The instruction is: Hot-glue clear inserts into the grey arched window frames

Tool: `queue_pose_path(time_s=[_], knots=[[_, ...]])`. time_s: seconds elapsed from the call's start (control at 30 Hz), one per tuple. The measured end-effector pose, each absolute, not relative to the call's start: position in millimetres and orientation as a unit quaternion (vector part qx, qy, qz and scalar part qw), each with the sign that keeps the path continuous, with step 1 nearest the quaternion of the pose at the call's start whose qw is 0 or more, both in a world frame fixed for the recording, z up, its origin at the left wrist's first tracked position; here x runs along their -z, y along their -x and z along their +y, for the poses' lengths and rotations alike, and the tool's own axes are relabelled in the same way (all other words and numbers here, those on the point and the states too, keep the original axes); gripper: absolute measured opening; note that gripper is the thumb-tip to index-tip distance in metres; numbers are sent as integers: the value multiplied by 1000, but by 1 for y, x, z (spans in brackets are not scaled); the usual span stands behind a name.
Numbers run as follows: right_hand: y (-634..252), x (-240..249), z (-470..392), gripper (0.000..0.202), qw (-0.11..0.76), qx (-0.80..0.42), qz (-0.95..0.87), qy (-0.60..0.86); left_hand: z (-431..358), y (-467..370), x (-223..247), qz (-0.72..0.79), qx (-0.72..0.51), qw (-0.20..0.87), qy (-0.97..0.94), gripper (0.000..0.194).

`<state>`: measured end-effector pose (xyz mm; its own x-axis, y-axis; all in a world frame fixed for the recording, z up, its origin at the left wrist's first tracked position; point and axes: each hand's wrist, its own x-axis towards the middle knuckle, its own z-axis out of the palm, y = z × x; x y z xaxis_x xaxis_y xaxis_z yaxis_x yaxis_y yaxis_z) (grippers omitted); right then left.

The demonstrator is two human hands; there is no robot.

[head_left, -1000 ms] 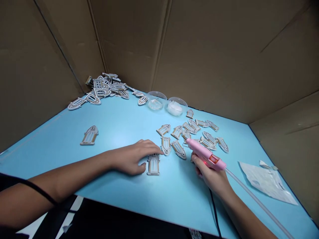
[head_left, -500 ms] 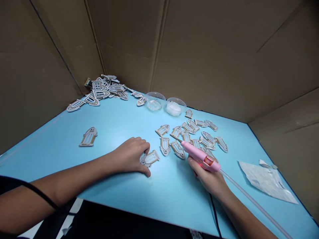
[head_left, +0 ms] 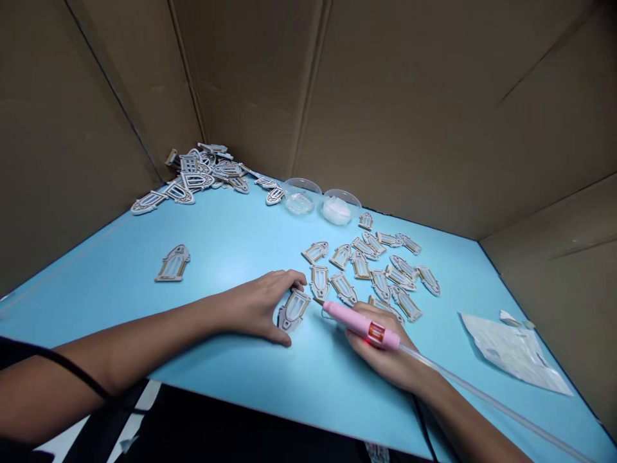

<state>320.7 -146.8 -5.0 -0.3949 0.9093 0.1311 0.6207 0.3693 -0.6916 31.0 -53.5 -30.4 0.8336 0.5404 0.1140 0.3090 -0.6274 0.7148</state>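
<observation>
Gripping pink glue gun, lower right of centre: right hand, closed round it. Left hand: half-curled around white arched piece, just below centre; contact unclear. Beyond: scattered arched pieces, centre right; piled pieces, upper left.

From the wearer's head, the view looks forward and down across the blue table, apparently fairly close.
</observation>
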Motion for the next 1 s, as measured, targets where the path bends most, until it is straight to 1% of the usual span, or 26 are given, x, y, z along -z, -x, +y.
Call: queue_pose_path(time_s=[0.07,0.2,0.4,0.53,1.0], knots=[[-317,8,-148,23,261,-263,-801,470,-59,-35,35,228,-197,334,-893,95],[-312,13,-150,22,266,-221,-825,448,-64,-40,37,185,-250,284,-907,91],[-313,16,-154,22,267,-176,-838,442,-66,-42,36,134,-278,242,-920,88],[-315,17,-156,21,253,-163,-841,449,-68,-42,36,148,-283,234,-918,89],[-313,14,-158,19,253,-155,-842,450,-68,-42,38,133,-313,226,-913,85]])
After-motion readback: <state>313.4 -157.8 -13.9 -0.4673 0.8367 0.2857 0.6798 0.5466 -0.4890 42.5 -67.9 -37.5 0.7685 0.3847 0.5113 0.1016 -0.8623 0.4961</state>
